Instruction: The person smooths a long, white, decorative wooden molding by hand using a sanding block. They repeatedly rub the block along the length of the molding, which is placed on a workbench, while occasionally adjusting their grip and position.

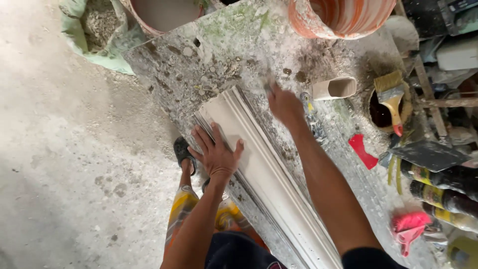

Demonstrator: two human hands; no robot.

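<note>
Long white moulding (259, 169), ridged and smooth, lying diagonally from frame centre to the lower right on a rough, plaster-crusted bench (199, 60). Left hand (215, 152) pressed flat on it, fingers spread, grip apart. Right hand (284, 104) at the far end, motion-blurred; grip impossible to tell. Best done, judging by this: steady downward pressure, even strokes along the ridges. Bristly brush (391, 97) upper right.
</note>
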